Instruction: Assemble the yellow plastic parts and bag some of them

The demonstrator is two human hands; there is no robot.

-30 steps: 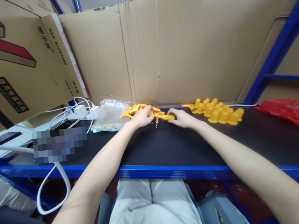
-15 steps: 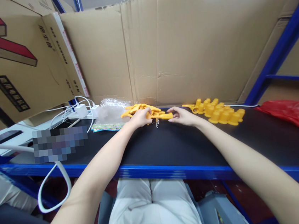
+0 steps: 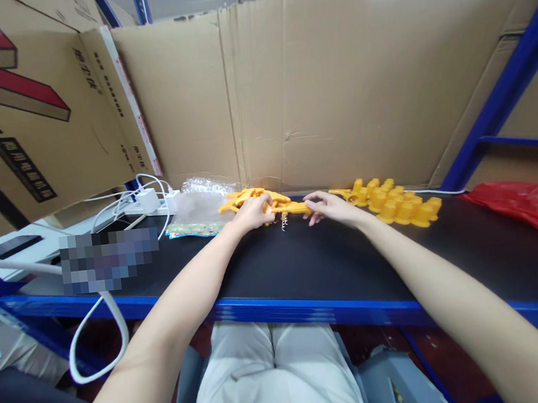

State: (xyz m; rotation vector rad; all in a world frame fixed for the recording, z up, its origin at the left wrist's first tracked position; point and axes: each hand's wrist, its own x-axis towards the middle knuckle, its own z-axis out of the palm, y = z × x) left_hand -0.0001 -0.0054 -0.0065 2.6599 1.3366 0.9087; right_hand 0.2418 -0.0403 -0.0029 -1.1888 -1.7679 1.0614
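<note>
Nearest are the person's pale trousers [image 3: 272, 371], creased cloth, below the counter's blue front rail [image 3: 318, 307]. At left, a thick white cable [image 3: 122, 335] loops down past that smooth, painted edge. Behind the rail stretches the flat, dark counter [image 3: 333, 265]; on its left part a pixelated patch hides something.

Farther in, thin coiled springs [image 3: 284, 222] show just on the near side of a slim yellow piece [image 3: 295, 207], which lies between the two hands near the counter's far edge. The left hand [image 3: 253, 213] is clamped on its left part. The right hand [image 3: 331, 209] has loosely curled fingers at its right end; whether they grip it, I cannot tell.

Just beyond the left hand is a heap of curved, glossy yellow parts [image 3: 244, 196], with a crinkled clear plastic bag [image 3: 197, 206] close at its left. Right of the right hand, yellow cup-shaped pieces [image 3: 396, 201] stand in a tight cluster; a wrinkled red plastic bag [image 3: 524, 207] lies farther right. White plug adapters [image 3: 148, 201] sit far left. A creased cardboard sheet [image 3: 357, 83] closes off the far side.
</note>
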